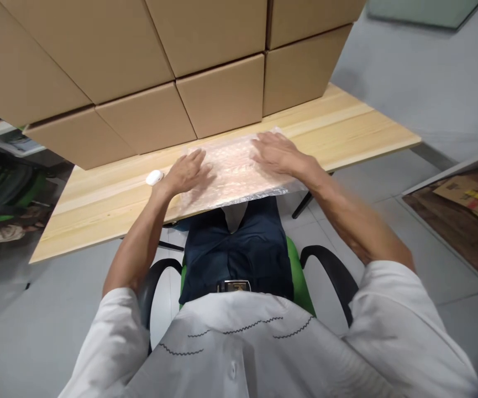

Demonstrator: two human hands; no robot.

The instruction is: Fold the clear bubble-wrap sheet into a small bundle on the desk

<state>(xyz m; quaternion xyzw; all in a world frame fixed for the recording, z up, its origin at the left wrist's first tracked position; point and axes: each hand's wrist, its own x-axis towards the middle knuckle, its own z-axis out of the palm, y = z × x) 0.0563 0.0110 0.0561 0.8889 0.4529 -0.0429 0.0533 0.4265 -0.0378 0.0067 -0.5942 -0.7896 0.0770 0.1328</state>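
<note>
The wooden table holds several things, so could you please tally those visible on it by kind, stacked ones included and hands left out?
Cardboard boxes, counted by visible fronts: 8
Bubble wrap, in one piece: 1
Small white object: 1
Total: 10

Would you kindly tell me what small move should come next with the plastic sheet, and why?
Folding the plastic sheet back at its near edge seems sensible: that edge overhangs the wooden table towards the right, and the cardboard boxes close behind leave little room to push it forward.
</note>
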